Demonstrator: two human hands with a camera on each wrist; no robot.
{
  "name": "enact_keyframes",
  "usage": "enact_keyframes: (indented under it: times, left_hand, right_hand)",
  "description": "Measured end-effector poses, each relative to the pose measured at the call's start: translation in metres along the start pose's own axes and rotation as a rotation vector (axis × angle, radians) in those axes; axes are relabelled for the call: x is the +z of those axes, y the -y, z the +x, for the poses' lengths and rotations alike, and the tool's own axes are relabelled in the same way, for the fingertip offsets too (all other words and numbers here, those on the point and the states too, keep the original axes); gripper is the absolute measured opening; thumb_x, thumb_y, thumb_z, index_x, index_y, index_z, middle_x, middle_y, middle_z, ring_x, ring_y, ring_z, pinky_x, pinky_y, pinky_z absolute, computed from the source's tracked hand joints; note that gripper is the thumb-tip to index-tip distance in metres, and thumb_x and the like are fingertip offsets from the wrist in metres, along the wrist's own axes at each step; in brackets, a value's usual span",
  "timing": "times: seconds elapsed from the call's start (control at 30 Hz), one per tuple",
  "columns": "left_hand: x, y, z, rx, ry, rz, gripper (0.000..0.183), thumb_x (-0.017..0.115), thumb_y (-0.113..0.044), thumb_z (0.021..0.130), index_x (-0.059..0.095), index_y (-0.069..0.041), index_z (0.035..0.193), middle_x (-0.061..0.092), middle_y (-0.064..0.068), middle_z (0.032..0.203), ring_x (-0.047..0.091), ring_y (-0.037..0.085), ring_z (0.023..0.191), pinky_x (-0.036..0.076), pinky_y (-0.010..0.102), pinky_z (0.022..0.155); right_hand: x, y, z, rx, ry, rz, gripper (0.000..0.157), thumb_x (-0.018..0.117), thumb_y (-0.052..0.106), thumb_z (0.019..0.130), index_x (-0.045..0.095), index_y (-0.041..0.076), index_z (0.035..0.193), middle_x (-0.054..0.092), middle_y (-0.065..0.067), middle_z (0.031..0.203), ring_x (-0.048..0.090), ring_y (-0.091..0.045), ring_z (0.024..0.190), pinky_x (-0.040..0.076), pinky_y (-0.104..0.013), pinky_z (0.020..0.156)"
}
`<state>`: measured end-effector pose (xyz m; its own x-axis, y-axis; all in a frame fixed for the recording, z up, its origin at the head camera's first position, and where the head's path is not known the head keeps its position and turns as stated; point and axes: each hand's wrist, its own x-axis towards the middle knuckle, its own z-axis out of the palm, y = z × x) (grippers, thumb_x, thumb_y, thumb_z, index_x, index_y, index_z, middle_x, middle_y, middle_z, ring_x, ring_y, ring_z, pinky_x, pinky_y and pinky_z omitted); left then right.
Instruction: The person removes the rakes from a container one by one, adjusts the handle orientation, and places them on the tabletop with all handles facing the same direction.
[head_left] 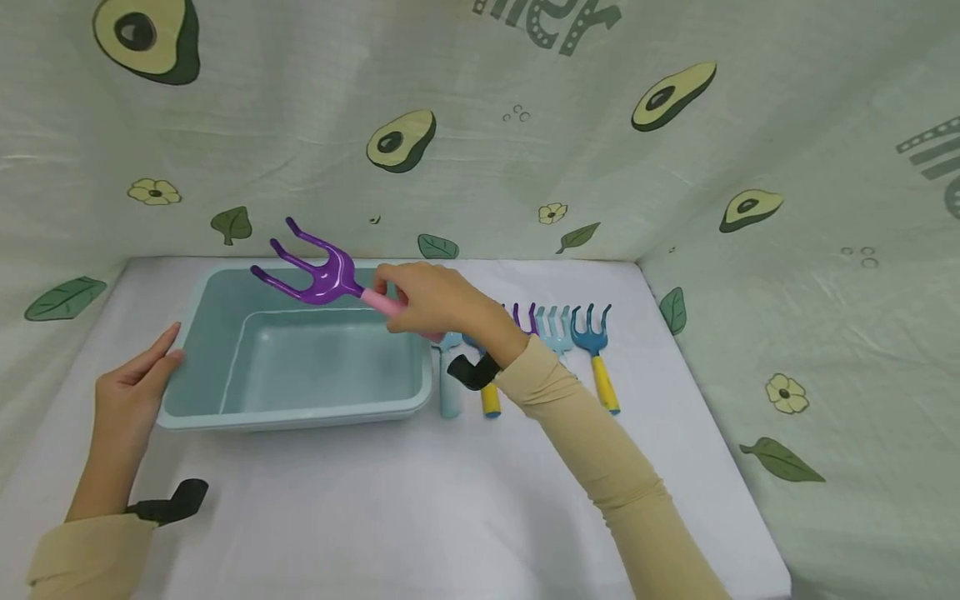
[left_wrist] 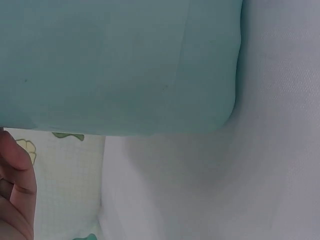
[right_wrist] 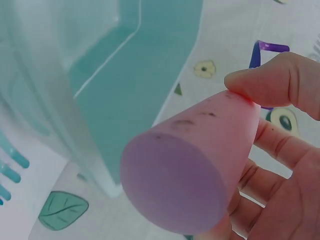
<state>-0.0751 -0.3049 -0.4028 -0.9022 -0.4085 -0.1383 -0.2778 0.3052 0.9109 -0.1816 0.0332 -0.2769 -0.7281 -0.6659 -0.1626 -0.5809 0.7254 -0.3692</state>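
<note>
My right hand (head_left: 431, 296) grips the pink handle (right_wrist: 190, 155) of a purple three-pronged hand cultivator (head_left: 330, 279). The cultivator is raised over the back of a pale teal plastic bin (head_left: 300, 414), with its prongs pointing left and upward. In the right wrist view, the thumb lies on top of the handle and the fingers curl beneath it. My left hand (head_left: 131, 400) pinches the bin's left rim between thumb and fingers. The bin's outer wall (left_wrist: 120, 75) fills much of the left wrist view, where only part of that hand shows.
Several more small hand cultivators lie in a row right of the bin, partly hidden by my right forearm. A blue one with a yellow handle (head_left: 604, 383) is at the far right, beside a light blue one (head_left: 553, 337). Avocado-printed cloth (head_left: 480, 192) hangs behind the white table (head_left: 375, 517).
</note>
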Motion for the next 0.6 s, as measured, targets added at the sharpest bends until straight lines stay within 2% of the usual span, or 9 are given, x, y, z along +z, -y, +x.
enact_keyframes:
  times: [0.23,0.43,0.6]
  left_hand:
    - [0.0,0.0,0.002,-0.009,0.009,0.018,0.044,0.051,-0.038,0.091,0.039,-0.038,0.132,0.033,-0.021,0.137,0.03,-0.004,0.129,0.03,0.0,0.089]
    - [0.001,-0.001,0.004,-0.012,0.009,0.022,0.043,0.051,-0.038,0.09,0.039,-0.038,0.132,0.032,-0.021,0.137,0.03,-0.003,0.13,0.032,-0.001,0.084]
    - [0.001,-0.001,0.004,-0.03,0.028,0.008,0.043,0.051,-0.037,0.091,0.039,-0.039,0.132,0.031,-0.022,0.138,0.028,-0.003,0.131,0.032,-0.001,0.085]
  right_hand:
    - [-0.001,-0.034,-0.031,0.091,-0.097,0.106,0.037,0.066,0.025,0.075,0.052,0.023,0.109,0.056,0.001,0.085,0.054,-0.015,0.067,0.046,-0.026,0.054]
    - [0.001,-0.068,-0.06,0.203,-0.146,0.174,0.039,0.064,0.022,0.077,0.051,0.022,0.114,0.056,-0.001,0.088,0.056,-0.017,0.063,0.047,-0.025,0.051]
    - [0.006,-0.1,-0.089,0.282,-0.193,0.249,0.04,0.062,0.02,0.079,0.049,0.018,0.117,0.055,-0.005,0.092,0.054,-0.02,0.066,0.047,-0.025,0.05]
